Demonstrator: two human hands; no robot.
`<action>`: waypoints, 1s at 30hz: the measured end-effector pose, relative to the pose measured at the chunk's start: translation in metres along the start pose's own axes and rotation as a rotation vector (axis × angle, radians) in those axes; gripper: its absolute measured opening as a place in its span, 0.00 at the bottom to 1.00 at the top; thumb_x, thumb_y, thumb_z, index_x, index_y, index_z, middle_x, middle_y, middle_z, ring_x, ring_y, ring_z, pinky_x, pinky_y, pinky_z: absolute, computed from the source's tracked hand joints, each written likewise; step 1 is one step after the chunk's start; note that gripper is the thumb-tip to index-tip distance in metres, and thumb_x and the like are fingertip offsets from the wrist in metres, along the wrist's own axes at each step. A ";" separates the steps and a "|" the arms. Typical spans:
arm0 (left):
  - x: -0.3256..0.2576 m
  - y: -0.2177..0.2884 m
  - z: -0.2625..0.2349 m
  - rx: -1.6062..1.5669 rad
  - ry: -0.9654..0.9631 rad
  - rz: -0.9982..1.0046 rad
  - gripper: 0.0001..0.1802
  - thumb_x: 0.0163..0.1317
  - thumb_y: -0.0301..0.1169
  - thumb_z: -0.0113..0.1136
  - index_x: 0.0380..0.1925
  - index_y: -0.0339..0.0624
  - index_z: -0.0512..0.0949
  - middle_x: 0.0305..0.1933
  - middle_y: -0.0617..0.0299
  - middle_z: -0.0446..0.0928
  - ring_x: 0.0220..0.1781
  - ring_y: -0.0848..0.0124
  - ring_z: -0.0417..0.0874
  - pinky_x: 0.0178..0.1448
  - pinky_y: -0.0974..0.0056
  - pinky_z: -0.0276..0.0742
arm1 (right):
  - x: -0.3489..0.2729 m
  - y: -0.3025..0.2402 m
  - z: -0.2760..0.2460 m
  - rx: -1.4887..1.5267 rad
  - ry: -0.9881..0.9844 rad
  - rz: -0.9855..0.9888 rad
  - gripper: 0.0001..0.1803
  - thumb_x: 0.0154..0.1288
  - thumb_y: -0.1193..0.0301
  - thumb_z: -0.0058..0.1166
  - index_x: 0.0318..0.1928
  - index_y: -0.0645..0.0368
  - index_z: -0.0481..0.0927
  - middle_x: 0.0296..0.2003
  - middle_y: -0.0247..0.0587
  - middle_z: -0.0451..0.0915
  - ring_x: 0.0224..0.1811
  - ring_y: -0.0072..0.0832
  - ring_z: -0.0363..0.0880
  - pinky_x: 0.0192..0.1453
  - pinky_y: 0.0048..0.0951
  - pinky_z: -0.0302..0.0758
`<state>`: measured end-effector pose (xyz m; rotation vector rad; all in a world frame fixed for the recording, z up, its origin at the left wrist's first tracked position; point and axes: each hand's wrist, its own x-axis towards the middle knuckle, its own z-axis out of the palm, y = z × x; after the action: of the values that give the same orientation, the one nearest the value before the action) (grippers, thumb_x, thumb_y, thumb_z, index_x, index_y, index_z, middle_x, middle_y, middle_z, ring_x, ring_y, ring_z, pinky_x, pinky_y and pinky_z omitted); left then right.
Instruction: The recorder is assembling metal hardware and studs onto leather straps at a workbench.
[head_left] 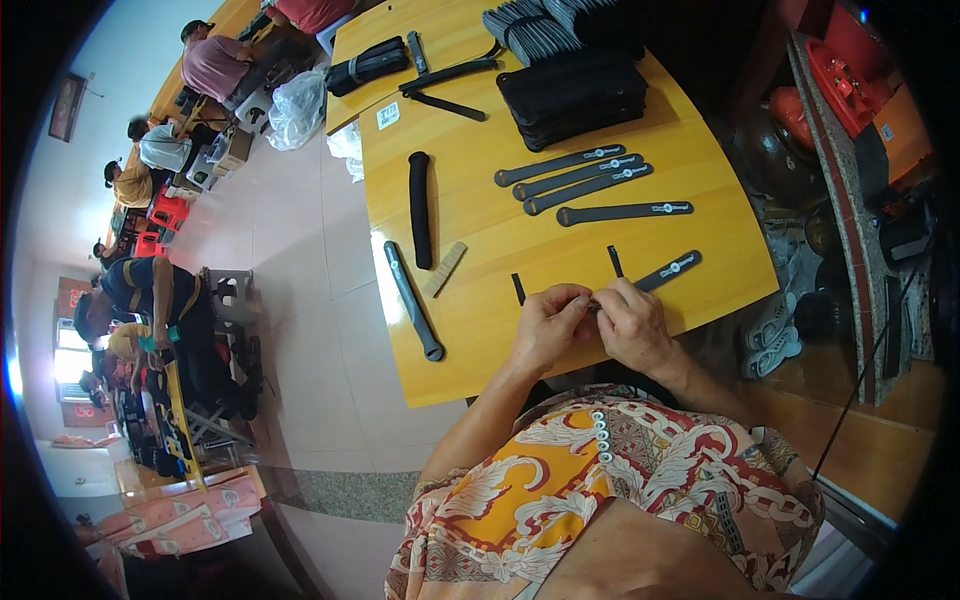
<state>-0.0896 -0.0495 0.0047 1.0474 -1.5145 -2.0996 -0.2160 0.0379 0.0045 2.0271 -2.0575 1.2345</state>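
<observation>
My left hand [550, 325] and my right hand [637, 325] meet at the table's near edge, fingers pinched together. Between them is a dark grey strap [668, 272], whose printed end sticks out past my right hand; its other end is mostly covered by my fingertips. A short black strip [518, 289] lies just beyond my left hand, and a similar black strip [614, 261] beyond my right. Farther off, several grey straps [625, 213] with rounded ends lie side by side. To the left are another grey strap [412, 300], a long black padded sleeve [420, 210] and a tan ridged strip [445, 270].
The yellow table [480, 365] holds a black fabric stack [572, 100], grey bundled straps [532, 30] and a black bundle [368, 66] at its far side. A stone-edged shelf [840, 170] stands right, with shoes [770, 338] below. Other people work at the left.
</observation>
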 end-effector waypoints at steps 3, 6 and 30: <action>-0.002 -0.009 -0.010 0.022 0.022 -0.012 0.09 0.62 0.28 0.54 0.35 0.31 0.77 0.26 0.62 0.76 0.23 0.78 0.74 0.26 0.75 0.70 | -0.001 -0.003 -0.001 0.046 -0.100 -0.053 0.09 0.48 0.81 0.52 0.33 0.66 0.72 0.27 0.46 0.69 0.28 0.41 0.75 0.29 0.37 0.72; -0.004 -0.012 -0.007 0.043 0.074 0.004 0.07 0.60 0.25 0.56 0.33 0.30 0.77 0.25 0.61 0.77 0.23 0.77 0.76 0.26 0.75 0.71 | -0.003 -0.008 -0.007 0.009 -0.225 -0.068 0.09 0.49 0.80 0.53 0.34 0.66 0.73 0.27 0.45 0.68 0.28 0.41 0.75 0.29 0.37 0.72; -0.041 0.032 0.013 0.619 -0.183 0.913 0.16 0.39 0.09 0.52 0.30 0.33 0.76 0.28 0.52 0.76 0.27 0.60 0.78 0.30 0.64 0.72 | 0.024 0.063 -0.048 0.111 -0.423 0.062 0.09 0.52 0.78 0.54 0.36 0.63 0.76 0.39 0.44 0.75 0.40 0.43 0.76 0.44 0.36 0.73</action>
<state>-0.0763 -0.0261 0.0514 0.1802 -2.2296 -1.1279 -0.2973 0.0335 0.0177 2.4740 -2.2781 1.0166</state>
